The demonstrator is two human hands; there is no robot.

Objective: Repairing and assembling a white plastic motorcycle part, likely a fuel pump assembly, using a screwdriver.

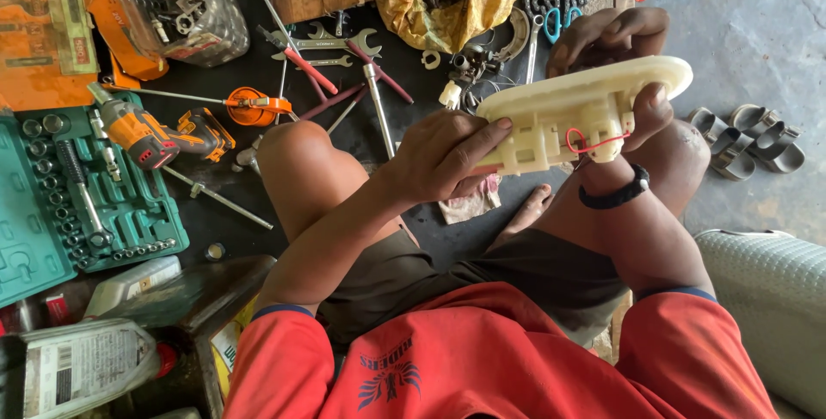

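Note:
I sit on the floor and hold a cream plastic part [578,106] with a flat oval top and a boxy ribbed body, above my knees. My left hand [443,157] grips its left end, thumb on the top edge. My right hand [613,45] wraps around its right end from behind, fingers curling over the far side. A thin red wire [588,143] loops from the part's underside. A black band [615,195] sits on my right wrist.
Left lies a green socket set case [52,212] and an orange cordless drill [151,135]. Wrenches [335,45], screwdrivers, a clear jar of bits [185,6] and a yellow rag [456,2] lie ahead. Metal clamps [748,139] sit right; a bottle [82,363] lower left.

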